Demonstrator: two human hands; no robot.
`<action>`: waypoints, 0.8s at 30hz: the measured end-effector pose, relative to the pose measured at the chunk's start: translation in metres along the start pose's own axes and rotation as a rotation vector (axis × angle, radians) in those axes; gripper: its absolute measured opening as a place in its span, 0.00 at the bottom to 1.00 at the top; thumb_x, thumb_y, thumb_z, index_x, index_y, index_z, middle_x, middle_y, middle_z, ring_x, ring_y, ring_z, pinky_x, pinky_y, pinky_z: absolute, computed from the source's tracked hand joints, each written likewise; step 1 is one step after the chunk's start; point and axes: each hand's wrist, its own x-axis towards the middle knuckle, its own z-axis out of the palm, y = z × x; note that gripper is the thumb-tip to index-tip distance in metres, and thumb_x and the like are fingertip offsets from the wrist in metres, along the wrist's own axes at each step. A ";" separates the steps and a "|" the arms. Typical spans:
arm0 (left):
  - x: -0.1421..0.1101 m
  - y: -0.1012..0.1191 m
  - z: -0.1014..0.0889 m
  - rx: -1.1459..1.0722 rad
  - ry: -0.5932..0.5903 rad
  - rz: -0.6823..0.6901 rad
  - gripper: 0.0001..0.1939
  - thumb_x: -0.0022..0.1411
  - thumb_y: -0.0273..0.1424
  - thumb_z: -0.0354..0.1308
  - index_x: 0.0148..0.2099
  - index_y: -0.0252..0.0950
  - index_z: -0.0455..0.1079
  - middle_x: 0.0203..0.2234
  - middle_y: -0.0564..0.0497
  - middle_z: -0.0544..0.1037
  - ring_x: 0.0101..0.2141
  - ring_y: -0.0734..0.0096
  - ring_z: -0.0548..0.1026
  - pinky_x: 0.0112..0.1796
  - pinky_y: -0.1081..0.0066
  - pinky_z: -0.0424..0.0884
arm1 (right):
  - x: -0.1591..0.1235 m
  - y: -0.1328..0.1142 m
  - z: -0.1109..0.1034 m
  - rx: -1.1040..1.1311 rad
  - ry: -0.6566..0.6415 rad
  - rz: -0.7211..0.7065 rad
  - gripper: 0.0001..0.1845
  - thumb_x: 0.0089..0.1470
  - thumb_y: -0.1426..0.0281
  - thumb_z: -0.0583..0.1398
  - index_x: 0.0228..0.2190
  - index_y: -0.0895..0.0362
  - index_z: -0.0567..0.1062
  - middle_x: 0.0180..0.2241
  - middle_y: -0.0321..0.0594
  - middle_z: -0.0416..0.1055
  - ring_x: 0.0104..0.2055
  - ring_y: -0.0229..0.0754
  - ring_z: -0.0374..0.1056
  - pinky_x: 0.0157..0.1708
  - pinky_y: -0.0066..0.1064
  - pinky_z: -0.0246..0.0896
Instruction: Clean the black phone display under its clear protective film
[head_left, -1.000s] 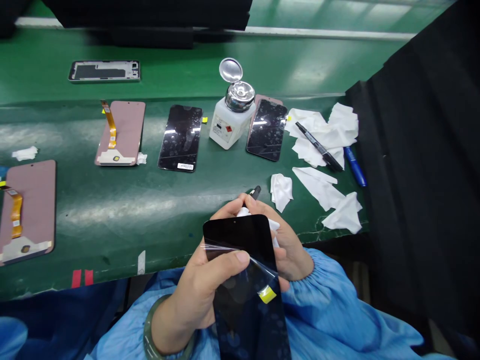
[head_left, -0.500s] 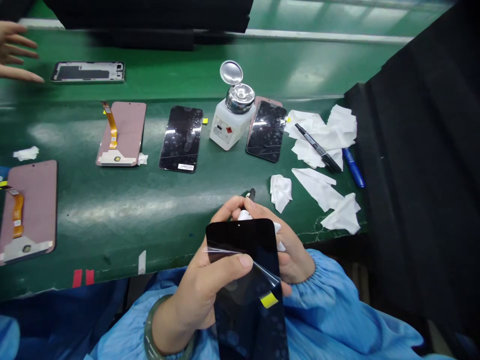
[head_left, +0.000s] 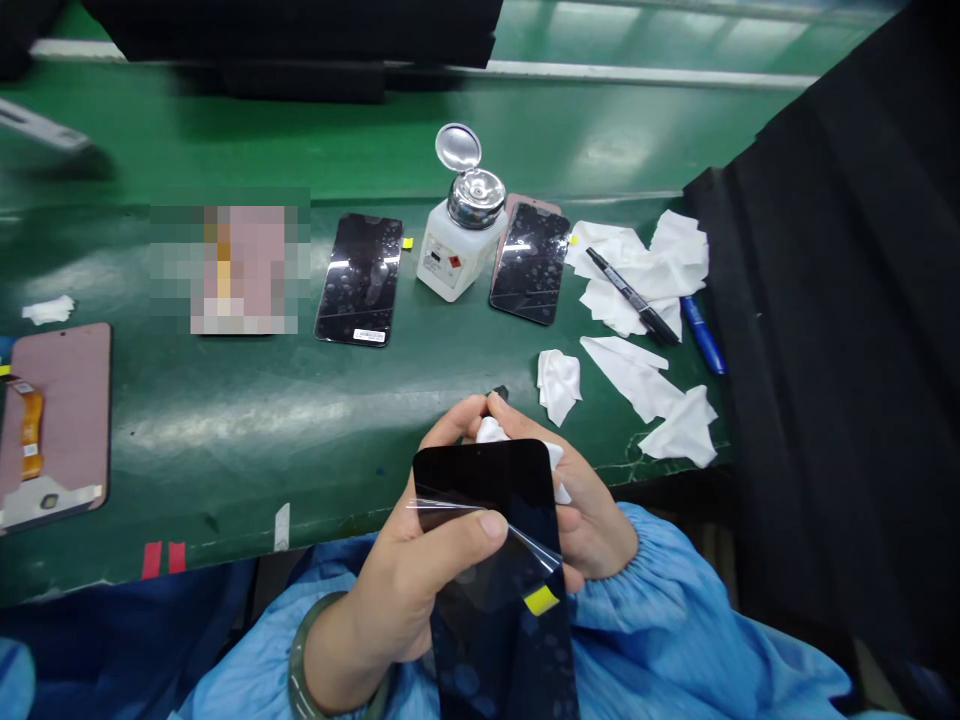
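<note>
My left hand (head_left: pixel 427 570) is shut on a black phone display panel (head_left: pixel 487 530), with the thumb pressed on a clear protective film (head_left: pixel 480 525) that is partly lifted from the glass. A yellow tab (head_left: pixel 541 600) sits on the film near my thumb. My right hand (head_left: pixel 592 520) is behind the panel and supports it, its fingers closed on a white wipe (head_left: pixel 491 432). The dark tip of a pen (head_left: pixel 499 394) sticks out above those fingers. Most of the pen is hidden.
On the green bench stand a white solvent dispenser bottle (head_left: pixel 459 250) with its lid open, black display panels (head_left: pixel 360 280), a pink-backed panel (head_left: pixel 52 430) with an orange flex cable, white wipes (head_left: pixel 637 300), a black marker (head_left: pixel 634 295) and a blue pen (head_left: pixel 703 335). Black cloth (head_left: pixel 825 300) hangs right.
The metal phone frame at the far left has moved left and now shows as a blur. The co-worker's hand seen earlier is out of view. My hands have barely moved.
</note>
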 end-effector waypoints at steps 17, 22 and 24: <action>0.009 -0.010 -0.010 -0.018 0.002 0.043 0.42 0.64 0.32 0.67 0.74 0.52 0.53 0.56 0.45 0.79 0.47 0.51 0.84 0.49 0.55 0.81 | 0.009 -0.014 -0.005 -0.097 -0.053 -0.174 0.18 0.53 0.59 0.74 0.32 0.59 0.78 0.12 0.22 0.63 0.10 0.26 0.58 0.09 0.13 0.54; 0.012 -0.013 -0.014 -0.042 -0.053 0.030 0.42 0.65 0.33 0.65 0.75 0.52 0.51 0.55 0.44 0.79 0.42 0.51 0.85 0.47 0.51 0.82 | 0.006 -0.014 -0.005 -0.103 -0.080 -0.167 0.17 0.54 0.58 0.73 0.34 0.57 0.78 0.13 0.21 0.63 0.10 0.28 0.58 0.10 0.15 0.56; 0.011 -0.012 -0.015 -0.043 -0.059 0.026 0.42 0.66 0.33 0.64 0.75 0.52 0.50 0.55 0.44 0.79 0.42 0.51 0.85 0.48 0.52 0.82 | 0.005 -0.013 -0.005 -0.106 -0.067 -0.185 0.16 0.55 0.58 0.73 0.33 0.57 0.78 0.14 0.22 0.64 0.10 0.27 0.58 0.10 0.14 0.55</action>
